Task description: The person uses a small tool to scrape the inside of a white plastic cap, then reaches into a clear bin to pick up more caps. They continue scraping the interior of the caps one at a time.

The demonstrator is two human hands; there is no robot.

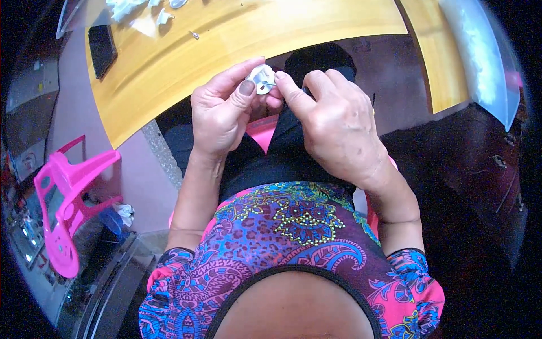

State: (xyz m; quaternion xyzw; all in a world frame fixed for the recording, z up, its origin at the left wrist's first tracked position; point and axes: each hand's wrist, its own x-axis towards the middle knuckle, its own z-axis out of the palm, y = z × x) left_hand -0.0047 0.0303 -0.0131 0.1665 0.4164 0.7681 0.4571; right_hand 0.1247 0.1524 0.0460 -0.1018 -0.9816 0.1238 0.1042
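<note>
Just past the near edge of the table, my left hand (217, 116) pinches a small white round plastic part (261, 77) between thumb and fingers. The part looks like a shallow cup with a small dark opening in its face. My right hand (345, 124) is curled close beside it, its index fingertip against the right rim of the part. A thin grey line shows at that rim, too small to name. Something dark shows between the right fingers, but its kind is hidden, and so is the right thumb.
Beyond my hands lies a yellow wooden table (254, 34) with a black phone (101, 52), a tiny metal piece (195, 35) and several white plastic parts (164, 17). A translucent bag (483, 62) of white pieces lies at right. A pink plastic chair (65, 195) stands at left.
</note>
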